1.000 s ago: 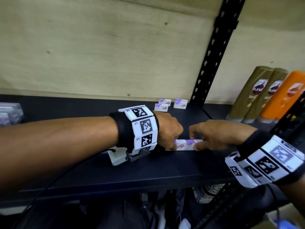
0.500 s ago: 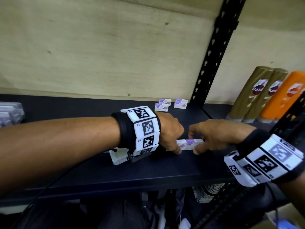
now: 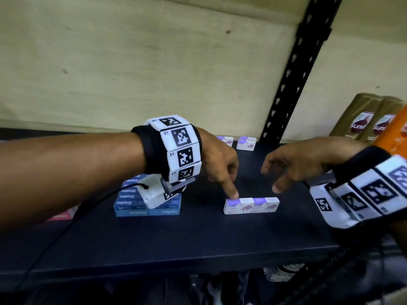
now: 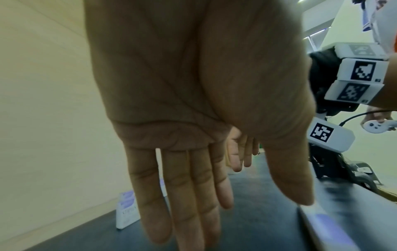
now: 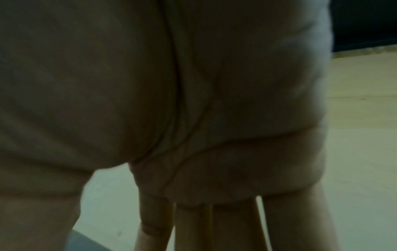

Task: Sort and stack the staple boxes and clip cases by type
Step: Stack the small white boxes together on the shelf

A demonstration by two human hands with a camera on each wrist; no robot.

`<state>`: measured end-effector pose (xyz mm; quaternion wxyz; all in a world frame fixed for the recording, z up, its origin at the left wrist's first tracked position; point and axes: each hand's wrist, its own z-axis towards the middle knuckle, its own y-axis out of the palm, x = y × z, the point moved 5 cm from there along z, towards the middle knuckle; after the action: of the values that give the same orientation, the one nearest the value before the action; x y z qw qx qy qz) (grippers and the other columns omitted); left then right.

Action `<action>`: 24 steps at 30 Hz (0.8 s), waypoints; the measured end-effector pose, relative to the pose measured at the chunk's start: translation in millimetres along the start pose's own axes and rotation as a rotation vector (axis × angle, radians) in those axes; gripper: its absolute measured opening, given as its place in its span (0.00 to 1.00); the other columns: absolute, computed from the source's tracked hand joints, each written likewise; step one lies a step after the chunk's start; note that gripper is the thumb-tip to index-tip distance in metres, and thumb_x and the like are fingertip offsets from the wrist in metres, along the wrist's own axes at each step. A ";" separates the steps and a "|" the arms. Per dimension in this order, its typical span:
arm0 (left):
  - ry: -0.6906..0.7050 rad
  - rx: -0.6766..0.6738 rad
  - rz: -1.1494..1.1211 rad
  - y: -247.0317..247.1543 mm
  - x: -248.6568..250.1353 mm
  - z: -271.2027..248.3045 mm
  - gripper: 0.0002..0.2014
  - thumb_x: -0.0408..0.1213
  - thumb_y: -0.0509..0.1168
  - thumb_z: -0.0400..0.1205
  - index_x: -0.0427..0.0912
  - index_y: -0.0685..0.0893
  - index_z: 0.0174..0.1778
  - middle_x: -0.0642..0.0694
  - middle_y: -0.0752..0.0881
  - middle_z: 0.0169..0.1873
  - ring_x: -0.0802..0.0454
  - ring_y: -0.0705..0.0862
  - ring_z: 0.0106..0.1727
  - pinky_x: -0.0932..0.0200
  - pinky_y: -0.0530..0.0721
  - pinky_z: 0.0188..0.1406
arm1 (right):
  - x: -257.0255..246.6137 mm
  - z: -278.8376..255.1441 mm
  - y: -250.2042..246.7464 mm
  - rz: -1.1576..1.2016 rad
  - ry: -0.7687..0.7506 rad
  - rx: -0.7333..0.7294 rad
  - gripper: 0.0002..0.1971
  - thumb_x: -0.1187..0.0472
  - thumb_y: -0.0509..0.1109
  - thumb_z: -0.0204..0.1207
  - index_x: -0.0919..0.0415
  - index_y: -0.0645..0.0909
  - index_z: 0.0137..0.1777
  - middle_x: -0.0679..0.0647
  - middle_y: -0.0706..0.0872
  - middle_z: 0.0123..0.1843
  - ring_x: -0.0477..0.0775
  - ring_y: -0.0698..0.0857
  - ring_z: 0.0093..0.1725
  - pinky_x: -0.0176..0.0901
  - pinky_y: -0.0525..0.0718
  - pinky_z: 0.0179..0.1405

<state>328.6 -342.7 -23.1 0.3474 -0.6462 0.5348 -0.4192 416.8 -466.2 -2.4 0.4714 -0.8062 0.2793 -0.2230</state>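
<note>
1. Two purple boxes (image 3: 251, 205) are lying end to end, touching, just right of centre in the head view on the dark shelf (image 3: 198, 243). Set flush like that, they look meant as the base of a purple row that more can go on.

2. The left hand (image 3: 217, 160) is reaching down at centre, its thumb tip touching the top left corner of the left box, probably to keep the pair square. The left wrist view is showing the fingers (image 4: 171, 195) straight, close together and holding nothing.

3. The right hand (image 3: 295, 164) is hovering just above and right of the pair, touching neither box. Its fingers are hanging loosely curled and empty, thumb pointing down toward the right box. The right wrist view is dim and blurred, adding little.

4. A blue stack (image 3: 141, 203) labelled Staples is sitting left of centre, partly hidden under the left wrist gear. Kept apart from the purple pair, it is serving as a separate pile by type.

5. Two more purple boxes (image 3: 246, 143) are waiting at the back of the shelf, above centre, one half hidden behind the left hand. I judge these are next to join the pair.

6. Something pink (image 3: 63, 214) is peeking out under the left forearm at left; I cannot tell what it is.

7. Bottles (image 3: 361, 119) are standing at the right edge, past the black upright (image 3: 293, 69), and seem no part of the sorting.
</note>
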 end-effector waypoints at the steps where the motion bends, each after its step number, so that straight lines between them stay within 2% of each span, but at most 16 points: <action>1: -0.007 0.022 -0.004 -5.5 -3.5 2.9 0.23 0.60 0.73 0.75 0.49 0.84 0.59 0.51 0.90 0.50 0.53 0.88 0.52 0.55 0.85 0.58 | -0.2 4.1 -6.6 0.008 -0.003 0.026 0.24 0.46 0.82 0.69 0.40 0.79 0.64 0.42 0.86 0.57 0.48 0.85 0.59 0.50 0.79 0.69; 4: -0.045 0.111 0.007 -23.1 -17.1 16.0 0.18 0.57 0.72 0.77 0.47 0.86 0.54 0.54 0.88 0.37 0.53 0.88 0.46 0.57 0.84 0.50 | 1.3 25.7 -27.8 0.032 -0.002 0.105 0.19 0.47 0.81 0.70 0.42 0.82 0.60 0.43 0.87 0.54 0.49 0.86 0.55 0.48 0.82 0.65; 5: -0.062 0.142 0.024 -29.1 -22.7 21.3 0.18 0.57 0.72 0.77 0.47 0.86 0.52 0.54 0.88 0.37 0.52 0.88 0.47 0.57 0.84 0.50 | 2.3 34.9 -34.2 0.032 0.005 0.119 0.18 0.48 0.81 0.70 0.42 0.82 0.58 0.44 0.88 0.53 0.50 0.87 0.54 0.48 0.83 0.64; 8: -0.121 0.223 0.098 -43.9 -40.4 36.4 0.17 0.55 0.71 0.78 0.48 0.86 0.55 0.51 0.88 0.48 0.50 0.86 0.51 0.57 0.82 0.49 | 7.6 62.6 -49.7 0.061 0.030 0.118 0.16 0.49 0.82 0.69 0.45 0.84 0.55 0.52 0.91 0.51 0.55 0.90 0.52 0.53 0.86 0.62; 11: -0.151 0.269 0.199 -53.0 -54.3 48.3 0.19 0.55 0.70 0.79 0.47 0.85 0.60 0.50 0.86 0.54 0.48 0.84 0.54 0.56 0.80 0.49 | 10.3 86.5 -59.8 0.066 0.036 0.116 0.16 0.52 0.82 0.71 0.48 0.85 0.57 0.55 0.92 0.51 0.55 0.90 0.48 0.48 0.87 0.59; 14: -0.181 0.247 0.251 -58.0 -68.8 64.4 0.21 0.56 0.71 0.78 0.46 0.85 0.60 0.47 0.87 0.56 0.45 0.85 0.55 0.57 0.77 0.42 | 11.1 109.2 -70.2 0.026 0.043 0.136 0.16 0.56 0.80 0.73 0.52 0.85 0.60 0.52 0.91 0.45 0.51 0.86 0.40 0.40 0.84 0.49; 18: -0.194 0.204 0.242 -59.8 -84.5 82.8 0.21 0.56 0.72 0.76 0.46 0.87 0.58 0.47 0.87 0.54 0.46 0.86 0.51 0.60 0.75 0.37 | 11.5 133.8 -77.9 -0.032 0.058 0.119 0.17 0.59 0.78 0.76 0.55 0.84 0.65 0.43 0.80 0.34 0.40 0.78 0.33 0.29 0.74 0.28; 21: -0.172 0.156 0.219 -58.5 -91.2 92.7 0.21 0.55 0.72 0.77 0.44 0.87 0.59 0.46 0.88 0.54 0.48 0.84 0.46 0.62 0.73 0.32 | 9.0 149.2 -79.8 -0.068 0.061 0.106 0.19 0.60 0.78 0.76 0.57 0.85 0.66 0.42 0.77 0.29 0.40 0.74 0.29 0.30 0.72 0.26; 24: -0.151 0.134 0.220 -57.2 -95.0 99.6 0.18 0.54 0.72 0.78 0.45 0.86 0.58 0.48 0.87 0.53 0.49 0.84 0.47 0.60 0.74 0.34 | 6.6 161.1 -79.2 -0.121 0.079 0.083 0.19 0.61 0.79 0.75 0.60 0.85 0.66 0.43 0.77 0.29 0.41 0.74 0.28 0.32 0.73 0.28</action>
<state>435.2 -238.7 -28.5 0.4727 -0.5889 0.5454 -0.3636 541.2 -336.5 -5.2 0.4784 -0.7921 0.2390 -0.2943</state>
